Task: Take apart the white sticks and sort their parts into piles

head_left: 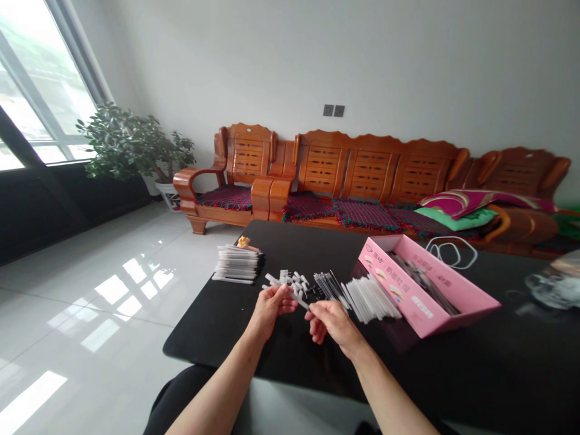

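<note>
My left hand (pixel 270 305) and my right hand (pixel 332 322) meet over the black table (pixel 272 356), both pinched on one thin white tube (pixel 290 292) held slanted between them. Just beyond my fingers lie a small heap of short white caps (pixel 295 281), a fan of thin dark refills (pixel 330 284) and a bundle of clear white tubes (pixel 369 298). A neat stack of white tubes (pixel 238 264) rests near the table's far left edge.
An open pink box (pixel 423 290) with dark sticks inside lies right of the tubes, with a white cord loop (pixel 453 251) behind it. Wooden sofas (pixel 362 175) line the wall. A potted plant (pixel 131 145) stands by the window. Shiny tiled floor lies to the left.
</note>
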The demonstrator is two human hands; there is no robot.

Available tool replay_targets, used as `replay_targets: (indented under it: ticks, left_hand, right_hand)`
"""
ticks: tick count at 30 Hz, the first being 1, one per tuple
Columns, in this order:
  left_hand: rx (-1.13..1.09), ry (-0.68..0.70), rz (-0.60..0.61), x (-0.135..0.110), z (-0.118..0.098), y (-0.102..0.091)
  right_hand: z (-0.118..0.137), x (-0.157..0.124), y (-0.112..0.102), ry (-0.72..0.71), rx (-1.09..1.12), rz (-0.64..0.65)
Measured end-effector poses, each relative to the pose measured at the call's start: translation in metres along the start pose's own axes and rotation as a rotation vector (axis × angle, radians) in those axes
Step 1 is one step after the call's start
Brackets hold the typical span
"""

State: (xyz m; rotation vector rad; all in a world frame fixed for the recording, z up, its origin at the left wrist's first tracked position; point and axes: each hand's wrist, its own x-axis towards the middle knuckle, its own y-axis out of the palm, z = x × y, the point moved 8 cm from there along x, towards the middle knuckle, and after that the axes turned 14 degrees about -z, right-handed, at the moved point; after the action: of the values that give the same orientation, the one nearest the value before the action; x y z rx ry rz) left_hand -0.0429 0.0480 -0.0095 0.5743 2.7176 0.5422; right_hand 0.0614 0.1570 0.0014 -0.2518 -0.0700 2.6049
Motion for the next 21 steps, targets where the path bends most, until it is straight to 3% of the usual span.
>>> replay_targets:
  ticks: [5,10,17,21]
  left_hand:
    - [0.009,0.001,-0.005,0.0001,0.0002,-0.0008]
    - [0.005,0.008,0.002,0.0023,0.0013,-0.0026]
    - [0.001,0.002,-0.013,-0.0004,0.0002,-0.0013]
    - [-0.012,0.0,-0.04,0.003,-0.0003,-0.0048]
  right_hand:
    - [0.0008,-0.0004,-0.0029,0.019,0.015,-0.04]
    - [-0.0006,-0.005,0.0046,0.059,0.029,0.056]
    - [-0.006,-0.0029,0.0047,0.08,0.039,0.052]
    - [-0.0019,-0.0022,0.0001,0.006,-0.017,0.069]
